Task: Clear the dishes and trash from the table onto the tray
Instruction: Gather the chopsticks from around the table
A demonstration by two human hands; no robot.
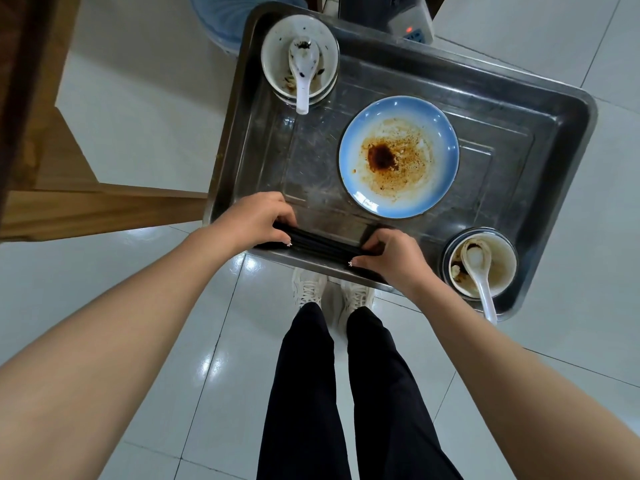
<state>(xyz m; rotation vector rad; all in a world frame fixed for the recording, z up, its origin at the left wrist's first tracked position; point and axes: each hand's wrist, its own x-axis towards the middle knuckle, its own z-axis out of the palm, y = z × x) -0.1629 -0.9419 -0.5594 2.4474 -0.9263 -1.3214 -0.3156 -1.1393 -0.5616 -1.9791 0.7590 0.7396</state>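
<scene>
A steel tray (519,109) holds a blue plate (399,156) smeared with brown sauce near its middle. Stacked white bowls (277,53) with a white spoon (303,69) stand in its far left corner. Another bowl (498,258) with a white spoon (483,282) sits in the near right corner. A bundle of black chopsticks (325,245) lies along the tray's near edge. My left hand (256,220) grips the bundle's left end and my right hand (391,258) grips its right end.
A wooden table (45,140) stands at the left, its corner beside the tray. White glossy floor tiles (145,109) surround everything. My legs and white shoes (332,292) are below the tray's near edge. A device with a red light (408,29) sits beyond the tray.
</scene>
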